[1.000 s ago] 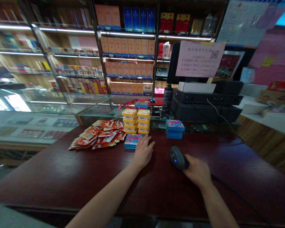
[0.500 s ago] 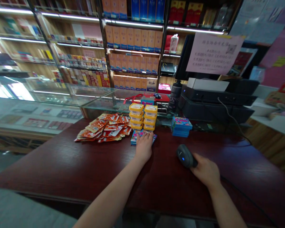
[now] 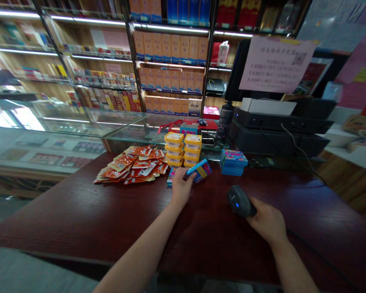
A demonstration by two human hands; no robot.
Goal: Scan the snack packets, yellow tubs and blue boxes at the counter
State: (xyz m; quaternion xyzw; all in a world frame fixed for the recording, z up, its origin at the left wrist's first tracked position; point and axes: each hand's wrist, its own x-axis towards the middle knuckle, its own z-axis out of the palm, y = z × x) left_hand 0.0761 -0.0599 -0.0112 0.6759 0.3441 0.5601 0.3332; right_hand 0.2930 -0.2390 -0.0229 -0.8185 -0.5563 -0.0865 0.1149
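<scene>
My left hand (image 3: pixel 182 186) pinches a small flat blue packet (image 3: pixel 201 171) by one end and holds it tilted above the table. Just behind that hand, more blue packets (image 3: pixel 170 179) lie on the table, partly covered by my fingers. Two stacks of yellow-lidded tubs (image 3: pixel 174 149) stand right behind them. My right hand (image 3: pixel 266 219) is wrapped round the handle of a dark barcode scanner (image 3: pixel 240 201), whose blue light shows. A neat pile of blue packets (image 3: pixel 232 162) sits beyond the scanner.
Orange snack pouches (image 3: pixel 134 165) lie heaped on the left of the dark wooden table (image 3: pixel 110 219). At the right back stand a monitor with a paper sign (image 3: pixel 276 65) and a black cash drawer (image 3: pixel 277 140). A glass counter (image 3: pixel 125 130) runs behind. The scanner's cable trails right.
My left hand, flat on the blue packets before, has lifted one and tilted it up to the right. The scanner in my right hand has hardly moved.
</scene>
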